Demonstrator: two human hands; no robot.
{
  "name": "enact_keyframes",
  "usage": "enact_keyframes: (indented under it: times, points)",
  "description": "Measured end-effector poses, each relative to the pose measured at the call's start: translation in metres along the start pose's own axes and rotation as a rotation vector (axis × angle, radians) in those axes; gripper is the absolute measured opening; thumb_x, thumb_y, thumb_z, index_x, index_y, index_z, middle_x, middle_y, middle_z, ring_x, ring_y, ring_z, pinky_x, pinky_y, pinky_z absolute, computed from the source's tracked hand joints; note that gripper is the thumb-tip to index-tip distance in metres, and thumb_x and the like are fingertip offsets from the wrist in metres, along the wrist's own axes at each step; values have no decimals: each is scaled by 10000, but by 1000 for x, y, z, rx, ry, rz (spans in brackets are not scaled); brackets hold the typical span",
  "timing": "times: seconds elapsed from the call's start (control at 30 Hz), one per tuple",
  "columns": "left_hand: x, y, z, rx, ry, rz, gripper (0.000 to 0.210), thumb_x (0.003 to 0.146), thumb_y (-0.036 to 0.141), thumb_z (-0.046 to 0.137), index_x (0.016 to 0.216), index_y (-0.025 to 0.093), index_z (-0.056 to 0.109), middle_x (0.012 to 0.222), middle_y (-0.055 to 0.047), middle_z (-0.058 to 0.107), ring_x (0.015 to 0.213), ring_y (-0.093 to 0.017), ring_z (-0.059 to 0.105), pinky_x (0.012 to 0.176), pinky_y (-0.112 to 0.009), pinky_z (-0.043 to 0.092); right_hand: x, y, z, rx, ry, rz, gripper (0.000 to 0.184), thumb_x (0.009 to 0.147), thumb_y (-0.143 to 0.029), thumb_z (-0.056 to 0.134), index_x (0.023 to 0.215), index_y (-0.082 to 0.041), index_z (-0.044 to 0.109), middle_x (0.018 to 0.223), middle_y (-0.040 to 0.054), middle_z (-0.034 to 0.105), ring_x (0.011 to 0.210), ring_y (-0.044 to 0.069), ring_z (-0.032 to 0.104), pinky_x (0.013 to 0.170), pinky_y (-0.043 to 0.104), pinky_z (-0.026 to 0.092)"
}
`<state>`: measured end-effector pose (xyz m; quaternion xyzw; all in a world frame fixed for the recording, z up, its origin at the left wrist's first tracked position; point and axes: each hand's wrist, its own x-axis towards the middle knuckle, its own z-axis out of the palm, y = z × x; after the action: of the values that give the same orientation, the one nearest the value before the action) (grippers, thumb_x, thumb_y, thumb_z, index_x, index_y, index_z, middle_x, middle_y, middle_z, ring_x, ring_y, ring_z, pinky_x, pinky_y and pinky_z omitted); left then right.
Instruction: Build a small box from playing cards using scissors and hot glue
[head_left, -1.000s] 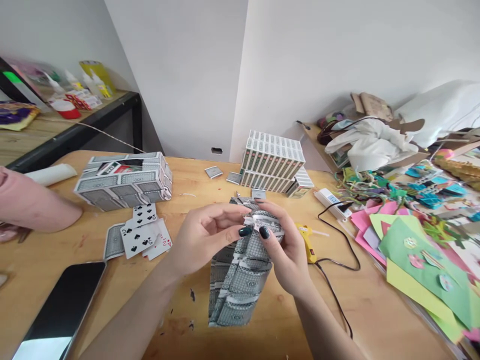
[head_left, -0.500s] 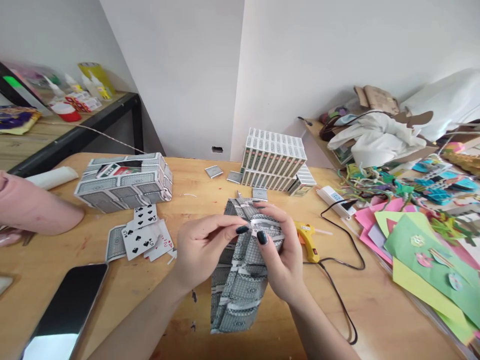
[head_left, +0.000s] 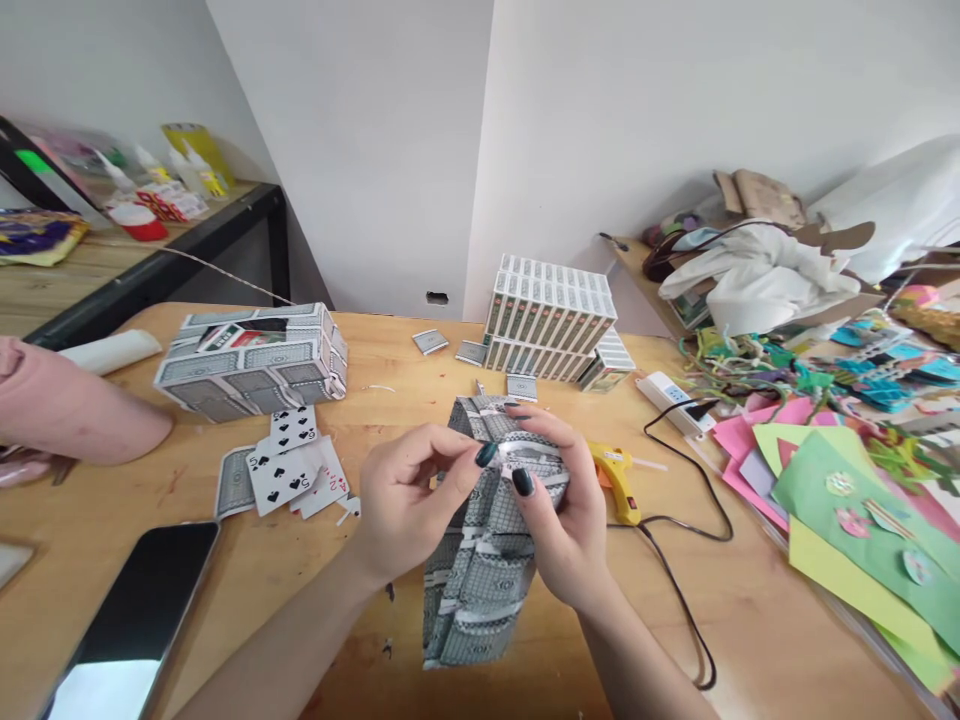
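Observation:
A box-like piece made of joined playing cards (head_left: 487,590), grey pattern outward, stands tilted over the table in front of me. My right hand (head_left: 559,510) is wrapped round its upper right side, the thumb pressing near a top edge. At that same edge my left hand (head_left: 420,490) pinches with thumb and forefinger; what lies between those fingertips is too small to make out, though a whitish bit shows beside them. A yellow hot glue gun (head_left: 619,480) rests just beyond my right hand.
Left lie a finished-looking card box (head_left: 251,375), loose playing cards (head_left: 281,475), a phone (head_left: 139,610) and a pink cylinder (head_left: 82,410). Stacked card packs (head_left: 547,310) stand behind. On the right are a power strip (head_left: 671,400), a black cord (head_left: 686,605) and coloured paper (head_left: 847,510).
The view has shifted very slightly. Both hands keep nearly the same hold, with only a small movement of my left fingertips at the card piece's edge.

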<state>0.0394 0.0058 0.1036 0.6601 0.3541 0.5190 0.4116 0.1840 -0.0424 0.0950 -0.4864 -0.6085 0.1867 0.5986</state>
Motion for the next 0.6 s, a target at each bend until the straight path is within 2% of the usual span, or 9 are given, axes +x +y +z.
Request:
enact_keyframes:
  times: [0.1, 0.17, 0.27, 0.33, 0.4, 0.5, 0.6]
  points:
    - [1, -2, 1, -17, 4, -38, 175, 854, 324, 615, 755, 203, 695, 661, -10, 696, 578, -129, 627, 535, -218, 504, 1, 2, -1, 10, -13, -7, 297, 880, -314, 533, 1168, -244, 527, 1210, 110, 593, 1181, 279, 546, 977, 498, 464]
    - [3, -3, 1, -106, 11, -85, 212, 871, 374, 588, 784, 200, 671, 648, -6, 696, 563, -136, 640, 540, -233, 524, 2, 4, -2, 32, -22, -6, 302, 880, -319, 538, 1173, -244, 529, 1213, 109, 596, 1176, 273, 552, 981, 491, 465]
    - [11, 0, -1, -260, 28, -140, 271, 894, 445, 531, 782, 199, 556, 589, 11, 671, 507, -144, 635, 522, -258, 537, 3, 12, -7, 74, -11, 18, 295, 882, -313, 546, 1167, -239, 545, 1223, 105, 598, 1181, 259, 554, 988, 461, 465]
    - [17, 0, -5, -252, 55, -137, 330, 925, 452, 462, 708, 204, 473, 537, 18, 636, 472, -133, 614, 517, -254, 529, 4, 19, -11, 101, 11, 51, 277, 886, -317, 543, 1151, -236, 560, 1224, 102, 604, 1177, 254, 559, 991, 454, 459]
    - [23, -4, -11, -108, 69, -132, 398, 949, 414, 406, 618, 198, 449, 500, 10, 607, 449, -115, 589, 511, -231, 511, 5, 26, -14, 141, 26, 78, 268, 886, -343, 538, 1130, -236, 568, 1217, 102, 613, 1164, 260, 568, 994, 471, 449]
    - [32, -20, -24, 211, -26, -181, 383, 919, 361, 467, 594, 181, 562, 582, -23, 666, 543, -139, 639, 559, -230, 516, 8, 33, -19, 188, 17, 88, 353, 819, -395, 621, 1127, -235, 558, 1210, 106, 613, 1153, 277, 572, 989, 480, 444]
    - [39, -45, -34, 441, -87, -125, 191, 854, 320, 557, 899, 218, 712, 957, -58, 740, 883, -215, 687, 762, -285, 534, 11, 33, -22, 127, 22, 121, 498, 705, -356, 741, 1144, -237, 539, 1212, 103, 600, 1134, 269, 574, 964, 439, 462]
